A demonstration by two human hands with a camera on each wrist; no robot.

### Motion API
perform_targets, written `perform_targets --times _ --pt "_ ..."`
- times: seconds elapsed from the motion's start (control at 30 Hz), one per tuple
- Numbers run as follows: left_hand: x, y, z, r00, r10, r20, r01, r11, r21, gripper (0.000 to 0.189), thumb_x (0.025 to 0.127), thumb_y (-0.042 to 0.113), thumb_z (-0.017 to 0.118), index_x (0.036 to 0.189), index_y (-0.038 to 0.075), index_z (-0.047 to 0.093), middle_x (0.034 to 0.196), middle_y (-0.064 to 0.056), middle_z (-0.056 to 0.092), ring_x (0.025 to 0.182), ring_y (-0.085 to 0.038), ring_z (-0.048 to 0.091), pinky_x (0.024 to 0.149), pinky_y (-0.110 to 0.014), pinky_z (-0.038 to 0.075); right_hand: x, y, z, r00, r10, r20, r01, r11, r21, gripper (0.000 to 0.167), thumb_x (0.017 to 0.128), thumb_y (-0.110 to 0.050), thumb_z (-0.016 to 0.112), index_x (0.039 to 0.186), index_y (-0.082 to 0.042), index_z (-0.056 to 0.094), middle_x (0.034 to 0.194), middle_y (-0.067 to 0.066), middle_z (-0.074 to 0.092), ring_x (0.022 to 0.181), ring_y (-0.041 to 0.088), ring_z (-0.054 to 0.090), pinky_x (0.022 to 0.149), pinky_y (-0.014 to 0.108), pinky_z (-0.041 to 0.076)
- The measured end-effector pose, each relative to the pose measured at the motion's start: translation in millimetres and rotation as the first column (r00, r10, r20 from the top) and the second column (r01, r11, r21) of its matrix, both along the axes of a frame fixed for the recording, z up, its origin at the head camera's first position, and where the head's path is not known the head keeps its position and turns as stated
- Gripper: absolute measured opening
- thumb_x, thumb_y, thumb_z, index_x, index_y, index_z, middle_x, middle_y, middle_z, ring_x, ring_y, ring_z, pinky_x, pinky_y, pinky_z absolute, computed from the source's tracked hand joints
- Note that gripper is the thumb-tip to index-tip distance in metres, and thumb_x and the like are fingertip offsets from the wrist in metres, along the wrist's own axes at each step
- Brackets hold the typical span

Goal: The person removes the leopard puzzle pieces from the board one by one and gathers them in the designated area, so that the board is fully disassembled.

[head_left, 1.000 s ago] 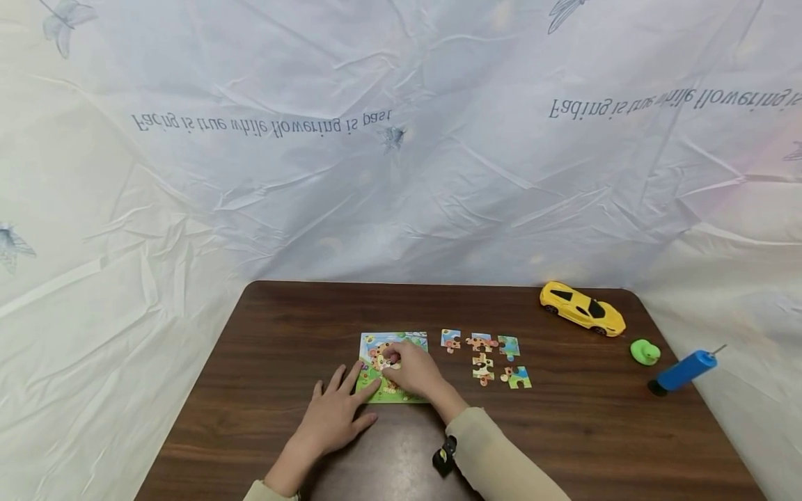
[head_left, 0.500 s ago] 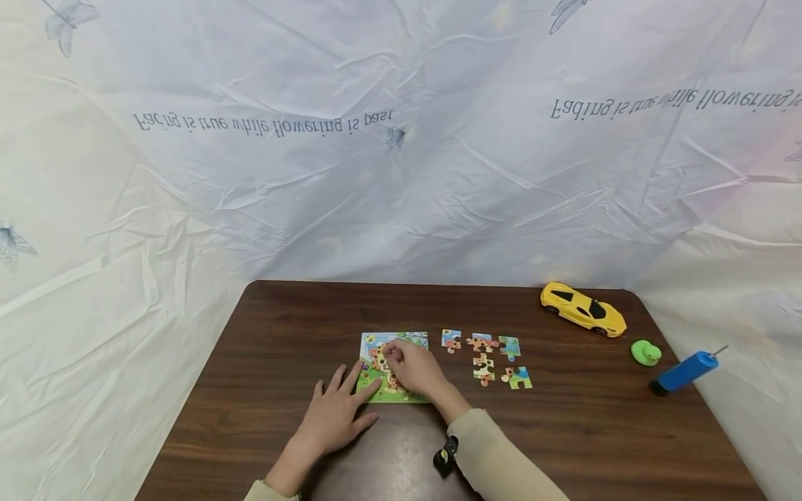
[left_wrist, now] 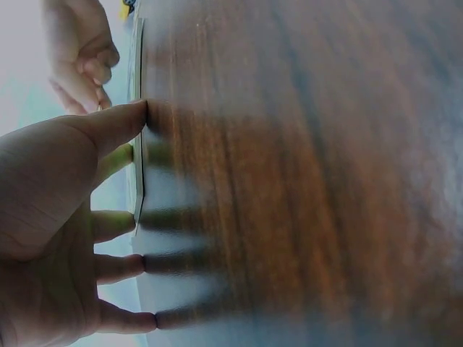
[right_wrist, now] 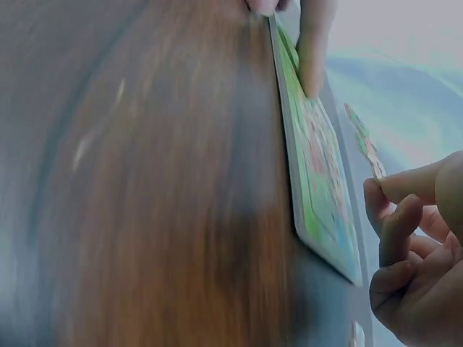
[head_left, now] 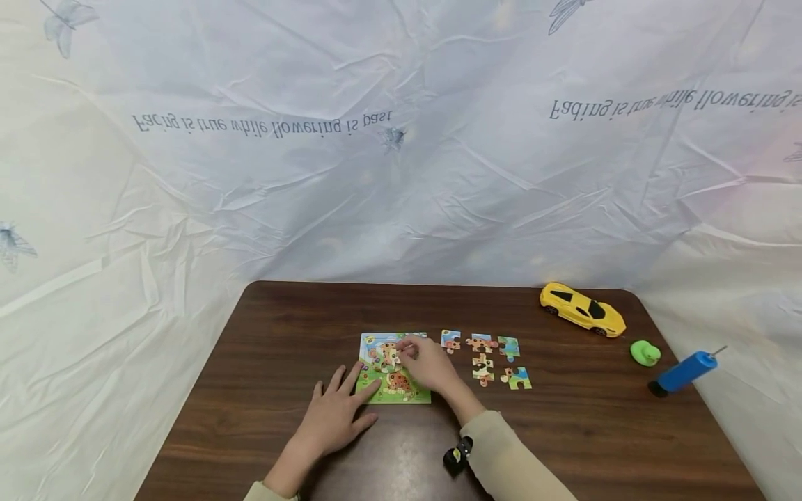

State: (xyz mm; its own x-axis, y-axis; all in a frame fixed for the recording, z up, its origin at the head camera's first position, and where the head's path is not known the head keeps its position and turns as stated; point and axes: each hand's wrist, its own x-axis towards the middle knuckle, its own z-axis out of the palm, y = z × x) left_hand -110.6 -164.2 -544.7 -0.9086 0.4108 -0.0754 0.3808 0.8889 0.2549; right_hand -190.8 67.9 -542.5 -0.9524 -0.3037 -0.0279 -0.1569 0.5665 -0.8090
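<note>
Lower centre: the right hand (head_left: pixel 429 364) pinches a puzzle piece (right_wrist: pixel 368 149) above the board (head_left: pixel 388 399); the flat-spread left hand (head_left: pixel 334 413) should steady its edge.

- Puzzle board (head_left: pixel 407 399) lay on table (head_left: pixel 301 313), L hand (head_left: pixel 332 414) at its L edge.
- R hand (head_left: pixel 429 363) held pc (right_wrist: pixel 365 144) above board.
- 5 loose pcs (head_left: pixel 479 339) lay R of board.
- Car (head_left: pixel 583 309) sat far R, behind small toy (head_left: pixel 644 353).
- Pump (head_left: pixel 686 371) stood R of toy, nearer front.

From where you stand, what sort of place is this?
Perhaps a screened-off play or practice corner: a printed sheet hangs behind a table bearing a puzzle and a toy car.
</note>
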Motion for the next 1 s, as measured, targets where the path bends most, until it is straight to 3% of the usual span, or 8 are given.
perform_targets --times 0.13,0.37,0.7,0.9,1.0 --pt "0.4 0.1 0.3 1.000 0.000 0.007 0.000 1.000 0.004 0.060 0.100 0.054 0.064 0.155 0.034 0.052 0.168 -0.013 0.030 0.148 -0.050 0.032 0.100 -0.081 0.034 0.7 21 0.3 1.000 -0.012 0.016 0.012 1.000 0.002 0.018 0.106 -0.018 0.062 0.121 -0.015 0.073 0.094 0.000 0.069 0.052 0.015 0.051 0.053 0.035 0.046" --pt "0.4 0.3 1.1 1.000 -0.004 0.011 0.004 1.000 0.002 0.060 0.100 0.054 0.064 0.156 0.033 0.052 0.168 -0.013 0.030 0.148 -0.051 0.031 0.100 -0.081 0.033 4.2 61 2.3 0.997 -0.072 -0.008 0.072 0.995 0.071 0.014 0.104 -0.013 0.064 0.115 -0.017 0.073 0.092 -0.005 0.067 0.078 0.012 0.061 0.071 0.040 0.051" --pt "-0.4 -0.7 -3.1 1.000 -0.001 0.002 0.001 1.000 0.002 0.060 0.100 0.054 0.065 0.156 0.035 0.051 0.168 -0.013 0.030 0.148 -0.050 0.031 0.100 -0.081 0.033 9.5 104 -1.9 0.991 -0.137 0.003 0.135 0.981 0.140 0.013 0.102 -0.012 0.067 0.113 -0.016 0.074 0.092 -0.005 0.066 0.082 0.012 0.062 0.076 0.042 0.053" --pt "-0.2 -0.4 -3.8 1.000 -0.003 -0.002 0.003 1.000 -0.004 0.061 0.100 0.054 0.064 0.156 0.035 0.051 0.168 -0.013 0.030 0.148 -0.050 0.031 0.100 -0.080 0.034 10.4 110 -2.7 0.989 -0.147 0.004 0.145 0.976 0.165 0.013 0.100 -0.012 0.069 0.112 -0.014 0.075 0.116 0.005 0.071 0.088 0.013 0.065 0.079 0.044 0.053" --pt "0.2 -0.4 -3.7 1.000 -0.003 -0.002 0.003 1.000 -0.001 0.061 0.100 0.054 0.064 0.156 0.035 0.051 0.168 -0.013 0.030 0.148 -0.050 0.031 0.100 -0.081 0.033 11.0 110 -1.8 0.988 -0.156 0.003 0.153 0.969 0.192 0.014 0.100 -0.016 0.071 0.113 -0.014 0.075 0.111 0.002 0.072 0.091 0.017 0.066 0.081 0.047 0.054"
